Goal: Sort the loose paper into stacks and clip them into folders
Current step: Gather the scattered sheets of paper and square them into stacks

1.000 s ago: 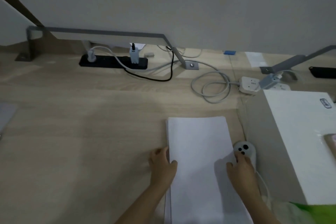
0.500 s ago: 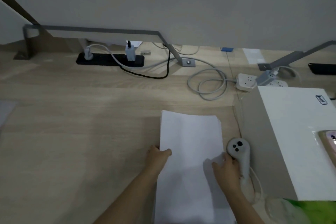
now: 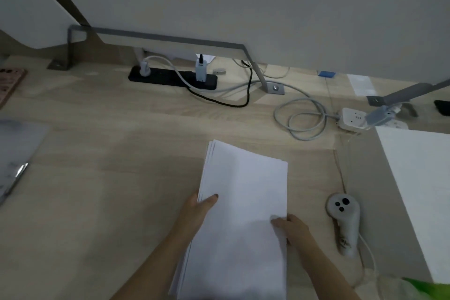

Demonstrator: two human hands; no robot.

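A stack of white paper (image 3: 243, 202) is held over the wooden desk (image 3: 109, 202) in front of me, its far end slightly fanned. My left hand (image 3: 198, 210) grips its left edge, thumb on top. My right hand (image 3: 291, 228) grips the right edge, fingers curled round it. A translucent folder with a metal clip (image 3: 14, 161) lies at the desk's far left edge, partly cut off by the frame.
A white handheld controller (image 3: 343, 221) with a cord lies right of the paper. A large white box (image 3: 418, 190) stands at the right. A black power strip (image 3: 173, 78), a white power strip (image 3: 353, 118) and coiled cables (image 3: 302, 119) run along the back wall.
The paper stack has moved left, away from the controller, and both hands have shifted from resting on top of it to gripping its side edges. The view has swung left, showing the folder.
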